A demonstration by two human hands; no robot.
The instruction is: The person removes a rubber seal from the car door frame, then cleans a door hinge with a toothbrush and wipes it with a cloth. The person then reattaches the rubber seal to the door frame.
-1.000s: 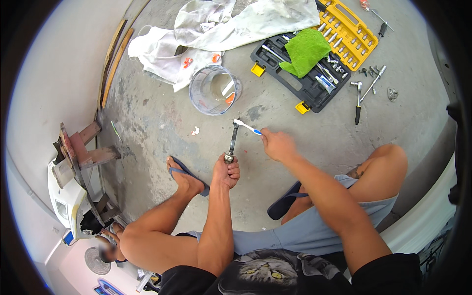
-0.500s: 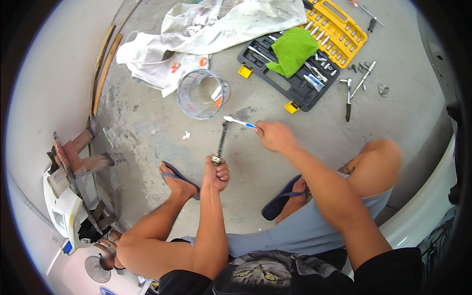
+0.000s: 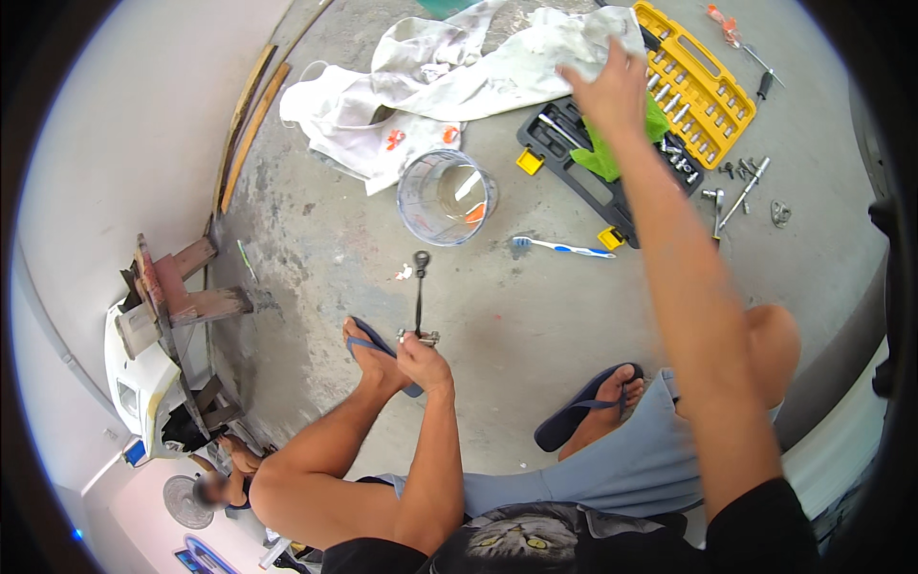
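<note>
My left hand (image 3: pixel 426 365) grips one end of a dark metal rod (image 3: pixel 419 298), a mechanical part with a ring at its far end and shiny metal fittings by my fingers. It points upright, away from me, above the floor. My right hand (image 3: pixel 615 100) reaches far forward, fingers spread and holding nothing, over the green cloth (image 3: pixel 601 161). That cloth lies on the black tool case (image 3: pixel 580 187), and my hand and forearm hide part of both. A blue and white toothbrush (image 3: pixel 564 249) lies on the floor in front of the case.
A clear plastic bucket (image 3: pixel 411 206) with scraps inside stands left of the case, by a stained white cloth (image 3: pixel 335 120). Sockets fill the yellow lid (image 3: pixel 717 86). A ratchet, bars and bolts (image 3: pixel 751 182) lie at the right. Another person (image 3: pixel 225 486) is at the lower left.
The toothbrush has left my right hand and now lies on the floor. That hand has moved forward to the green cloth. My left hand has changed its hold on the rod.
</note>
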